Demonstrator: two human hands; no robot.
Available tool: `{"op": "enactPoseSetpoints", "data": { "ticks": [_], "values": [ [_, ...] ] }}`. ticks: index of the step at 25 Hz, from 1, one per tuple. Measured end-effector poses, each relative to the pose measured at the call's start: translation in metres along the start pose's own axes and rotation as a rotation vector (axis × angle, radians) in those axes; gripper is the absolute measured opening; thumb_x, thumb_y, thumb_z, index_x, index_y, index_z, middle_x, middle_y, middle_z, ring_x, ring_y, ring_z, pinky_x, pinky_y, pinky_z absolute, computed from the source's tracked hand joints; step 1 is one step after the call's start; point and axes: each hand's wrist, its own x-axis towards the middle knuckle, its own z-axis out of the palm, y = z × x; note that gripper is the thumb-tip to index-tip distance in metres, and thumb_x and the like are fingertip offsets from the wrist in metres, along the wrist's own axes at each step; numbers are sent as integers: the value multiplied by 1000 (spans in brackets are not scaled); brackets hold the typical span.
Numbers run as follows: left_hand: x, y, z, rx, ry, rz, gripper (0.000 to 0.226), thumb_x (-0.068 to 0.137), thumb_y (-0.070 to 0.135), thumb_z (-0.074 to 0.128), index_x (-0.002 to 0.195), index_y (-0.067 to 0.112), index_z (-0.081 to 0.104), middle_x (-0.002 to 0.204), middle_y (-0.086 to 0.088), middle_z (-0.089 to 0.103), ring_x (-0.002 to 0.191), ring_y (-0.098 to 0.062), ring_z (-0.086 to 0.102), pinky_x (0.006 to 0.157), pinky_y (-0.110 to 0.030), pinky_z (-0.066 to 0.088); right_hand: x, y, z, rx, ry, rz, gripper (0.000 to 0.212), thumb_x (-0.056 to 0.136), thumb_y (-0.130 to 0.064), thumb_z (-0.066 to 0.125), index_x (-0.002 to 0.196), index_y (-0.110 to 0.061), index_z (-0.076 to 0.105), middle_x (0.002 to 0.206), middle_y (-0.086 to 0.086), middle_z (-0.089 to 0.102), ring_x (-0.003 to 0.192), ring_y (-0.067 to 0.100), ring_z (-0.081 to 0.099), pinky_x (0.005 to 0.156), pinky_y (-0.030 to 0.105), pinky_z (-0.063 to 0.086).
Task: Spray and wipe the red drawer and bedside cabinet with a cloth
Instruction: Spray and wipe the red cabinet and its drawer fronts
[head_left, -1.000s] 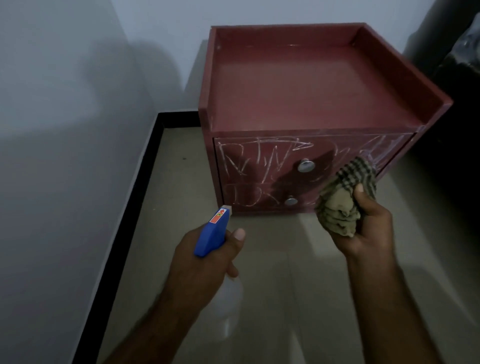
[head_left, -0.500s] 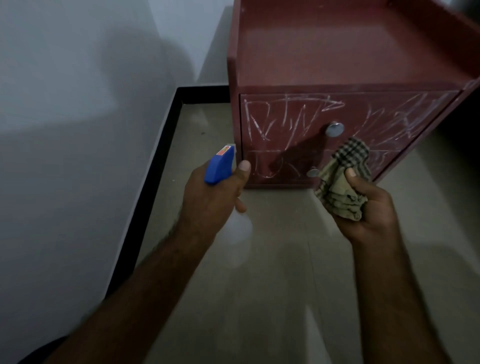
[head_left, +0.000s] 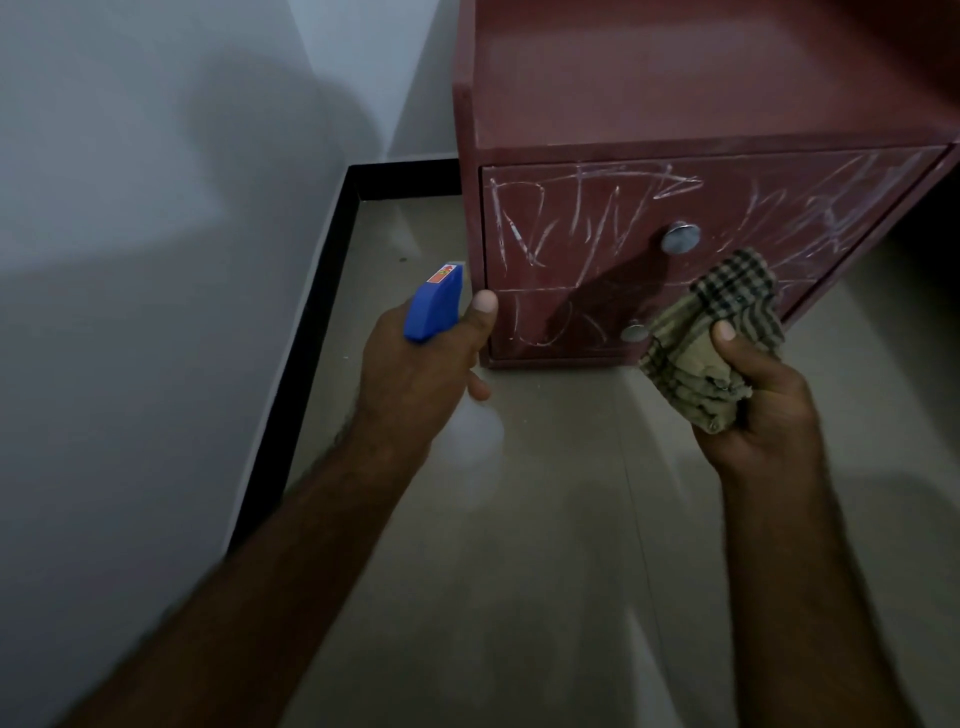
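A red bedside cabinet (head_left: 675, 78) stands on the floor at the upper right. Its upper drawer (head_left: 597, 223) and lower drawer (head_left: 545, 322) are scrawled with white chalk marks, and each has a round metal knob. My left hand (head_left: 421, 374) grips a spray bottle with a blue head (head_left: 434, 304); the nozzle points at the cabinet's lower left corner and the pale bottle body hangs below my hand. My right hand (head_left: 763, 410) holds a bunched checked cloth (head_left: 711, 332) just in front of the lower drawer's knob, partly covering the drawer's right side.
A pale wall (head_left: 156, 260) with a black skirting strip (head_left: 306, 322) runs along the left and meets the back wall behind the cabinet. Beige floor tiles (head_left: 545, 545) stretch toward me. A dark area lies at the right edge.
The view has moved closer and lower toward the cabinet front, so its top is cut off. Both hands have come nearer the drawers, still holding the spray bottle and the cloth.
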Motion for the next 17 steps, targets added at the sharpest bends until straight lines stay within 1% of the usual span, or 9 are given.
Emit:
{"op": "enactPoseSetpoints", "data": {
  "ticks": [2, 3, 5, 8, 10, 12, 14, 15, 17],
  "values": [
    [3, -2, 4, -15, 32, 6, 19, 93, 50, 63, 88, 34, 54, 80, -5, 68, 68, -25, 74, 58, -13, 46, 2, -4, -6, 5, 21, -23, 35, 103, -7, 50, 135, -12, 64, 131, 10, 72, 122, 29, 69, 91, 41, 60],
    [4, -3, 6, -19, 43, 11, 20, 93, 50, 64, 88, 33, 54, 79, -6, 67, 68, -25, 74, 56, -13, 47, 3, -5, -9, 9, 32, -34, 34, 102, -7, 51, 132, -12, 66, 131, 10, 71, 122, 28, 68, 92, 41, 60],
    [6, -5, 9, -24, 53, 24, 23, 94, 50, 64, 89, 29, 55, 82, -8, 68, 66, -24, 74, 50, -7, 47, 5, -8, -12, 17, 56, -52, 34, 101, -6, 52, 130, -13, 69, 134, 10, 70, 124, 28, 67, 95, 42, 59],
    [8, -7, 13, -30, 56, 32, 24, 95, 49, 63, 92, 26, 56, 83, -4, 68, 66, -21, 74, 50, -2, 44, 7, -8, -18, 28, 67, -73, 43, 101, -6, 51, 143, -10, 58, 141, 10, 65, 128, 28, 65, 97, 42, 58],
    [9, -8, 15, -30, 67, 41, 21, 96, 49, 62, 90, 31, 53, 84, 0, 68, 66, -19, 74, 51, -2, 44, 8, -8, -20, 28, 65, -79, 48, 102, -6, 49, 150, -8, 51, 145, 11, 62, 129, 28, 64, 95, 40, 58],
    [10, -6, 15, -32, 81, 59, 19, 96, 49, 61, 88, 36, 50, 85, 2, 68, 67, -19, 74, 55, -7, 48, 8, -7, -21, 34, 67, -77, 48, 103, -5, 48, 151, -8, 50, 146, 12, 62, 129, 28, 64, 94, 40, 59],
    [10, -5, 15, -28, 96, 66, 19, 95, 49, 62, 87, 38, 49, 85, 5, 68, 67, -20, 74, 62, -17, 50, 7, -6, -21, 45, 61, -77, 42, 103, -6, 47, 145, -9, 56, 141, 10, 65, 127, 27, 65, 94, 39, 59],
    [10, -4, 14, -24, 107, 62, 20, 94, 50, 62, 86, 38, 49, 83, 5, 67, 65, -19, 74, 64, -20, 50, 6, -6, -21, 46, 59, -81, 40, 104, -7, 47, 142, -10, 57, 138, 9, 67, 126, 27, 66, 94, 39, 58],
    [9, -5, 13, -10, 115, 48, 21, 93, 51, 63, 84, 39, 48, 82, 2, 67, 64, -18, 74, 63, -23, 51, 6, -4, -22, 50, 61, -91, 40, 106, -12, 47, 144, -10, 56, 136, 7, 68, 127, 25, 65, 96, 39, 58]
  ]
}}
